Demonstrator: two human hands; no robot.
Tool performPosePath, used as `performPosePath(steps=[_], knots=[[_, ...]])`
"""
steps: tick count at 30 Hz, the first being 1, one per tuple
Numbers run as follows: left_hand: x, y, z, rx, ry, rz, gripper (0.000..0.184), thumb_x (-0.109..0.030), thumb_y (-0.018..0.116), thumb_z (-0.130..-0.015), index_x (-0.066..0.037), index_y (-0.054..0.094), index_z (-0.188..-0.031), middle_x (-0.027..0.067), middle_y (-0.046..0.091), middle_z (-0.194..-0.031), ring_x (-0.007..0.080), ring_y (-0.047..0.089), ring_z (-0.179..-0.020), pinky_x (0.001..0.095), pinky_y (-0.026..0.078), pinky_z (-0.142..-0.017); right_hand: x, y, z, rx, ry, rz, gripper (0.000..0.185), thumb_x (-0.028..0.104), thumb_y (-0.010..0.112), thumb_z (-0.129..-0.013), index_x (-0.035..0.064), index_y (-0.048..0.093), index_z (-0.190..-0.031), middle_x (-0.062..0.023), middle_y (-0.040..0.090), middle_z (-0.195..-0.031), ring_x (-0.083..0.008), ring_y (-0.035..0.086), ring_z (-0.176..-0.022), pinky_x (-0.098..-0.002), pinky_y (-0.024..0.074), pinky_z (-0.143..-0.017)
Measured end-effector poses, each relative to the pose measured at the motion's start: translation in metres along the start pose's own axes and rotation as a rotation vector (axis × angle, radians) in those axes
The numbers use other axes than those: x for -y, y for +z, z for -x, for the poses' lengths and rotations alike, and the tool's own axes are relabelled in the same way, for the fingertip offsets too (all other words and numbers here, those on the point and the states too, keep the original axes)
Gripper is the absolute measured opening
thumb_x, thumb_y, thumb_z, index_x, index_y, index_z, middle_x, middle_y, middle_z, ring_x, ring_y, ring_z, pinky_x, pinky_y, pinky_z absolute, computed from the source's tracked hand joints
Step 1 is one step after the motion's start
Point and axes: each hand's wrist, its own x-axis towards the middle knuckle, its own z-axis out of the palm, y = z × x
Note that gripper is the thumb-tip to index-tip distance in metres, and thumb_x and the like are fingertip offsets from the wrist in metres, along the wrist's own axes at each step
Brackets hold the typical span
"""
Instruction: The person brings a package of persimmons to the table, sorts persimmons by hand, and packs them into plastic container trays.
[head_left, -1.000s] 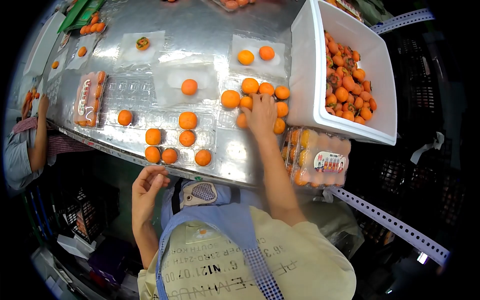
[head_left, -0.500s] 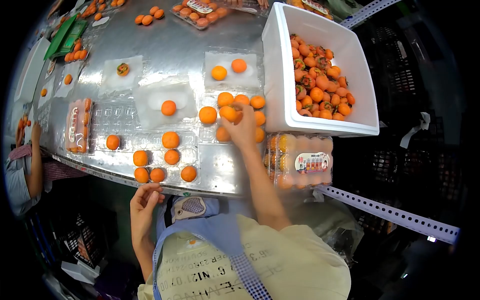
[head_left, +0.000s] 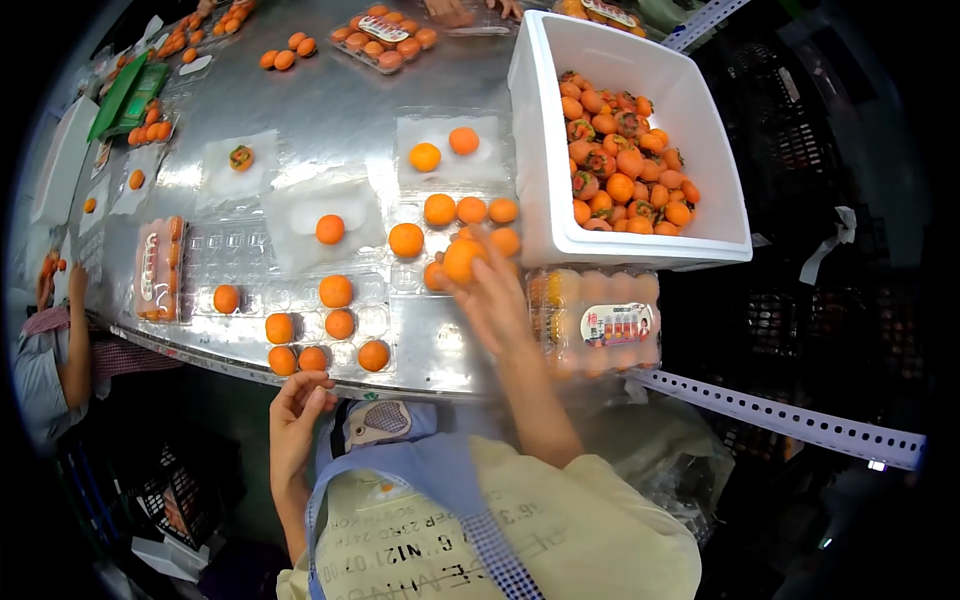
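My right hand (head_left: 490,298), a little blurred, has its fingers on an orange persimmon (head_left: 463,260) over a clear plastic tray (head_left: 408,278). Several more persimmons sit in that tray around the hand, one of them (head_left: 406,240) at its left side. Part of the tray's contents is hidden by my fingers. My left hand (head_left: 298,412) rests at the near table edge, fingers loosely bent, thumb apart, with nothing in it. Just beyond it is another clear tray (head_left: 376,318) with several persimmons, the closest one (head_left: 312,359) near my fingertips.
A white foam box (head_left: 634,255) of persimmons stands at the right, with a closed, labelled pack (head_left: 596,318) in front. White pads (head_left: 358,215) bearing persimmons lie farther back. A second closed pack (head_left: 160,270) is at the left. Other people's hands work at the far and left edges.
My right hand has drawn back slightly toward me with the persimmon, its fingers now more spread. My left hand has barely moved. The view has shifted a little.
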Motion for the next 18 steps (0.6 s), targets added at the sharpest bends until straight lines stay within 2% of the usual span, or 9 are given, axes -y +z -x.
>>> performPosePath(steps=[3,6,13,15,18], knots=[[0.001,0.002,0.002,0.000,0.006,0.005,0.021,-0.010,0.057,-0.088,0.000,0.056,-0.106,0.0044,0.060,-0.096,0.0097,0.056,-0.081,0.0231,0.044,-0.076,0.000,0.003,0.005,-0.004,-0.060,0.152,0.050,0.007,0.046,-0.093,0.0027,0.025,-0.139,-0.0099,0.037,-0.128,-0.0217,0.046,-0.114,-0.0422,0.0456,-0.096],[0.005,0.002,0.004,0.000,0.009,0.010,0.021,-0.010,0.057,-0.088,-0.001,0.056,-0.106,0.0041,0.060,-0.096,0.0098,0.056,-0.081,0.0232,0.044,-0.076,-0.002,-0.004,0.007,0.055,-0.112,0.209,0.052,0.002,0.051,-0.090,0.0008,0.029,-0.136,-0.0103,0.038,-0.127,-0.0212,0.046,-0.114,-0.0415,0.0452,-0.097],[0.011,0.007,0.009,-0.030,-0.004,0.011,0.020,-0.012,0.057,-0.088,-0.001,0.057,-0.104,0.0037,0.060,-0.095,0.0101,0.057,-0.081,0.0233,0.044,-0.075,-0.002,-0.009,0.017,0.096,-0.123,0.337,0.046,-0.002,0.055,-0.086,-0.0039,0.039,-0.129,-0.0119,0.041,-0.128,-0.0208,0.046,-0.114,-0.0378,0.0492,-0.092],[0.012,0.007,0.009,-0.034,0.002,0.012,0.019,-0.013,0.057,-0.088,-0.002,0.058,-0.104,0.0038,0.060,-0.094,0.0102,0.057,-0.081,0.0234,0.044,-0.074,0.010,-0.002,0.026,0.126,-0.115,0.382,0.047,-0.003,0.056,-0.085,-0.0039,0.040,-0.128,-0.0117,0.043,-0.128,-0.0203,0.048,-0.113,-0.0353,0.0497,-0.091],[0.014,0.003,0.008,-0.010,0.006,0.013,0.020,-0.012,0.057,-0.088,-0.002,0.058,-0.105,0.0038,0.060,-0.095,0.0100,0.056,-0.082,0.0231,0.044,-0.075,0.048,0.007,0.037,0.180,-0.250,0.648,0.050,-0.004,0.060,-0.081,-0.0039,0.041,-0.128,-0.0120,0.048,-0.126,-0.0196,0.050,-0.111,-0.0304,0.0496,-0.088]])
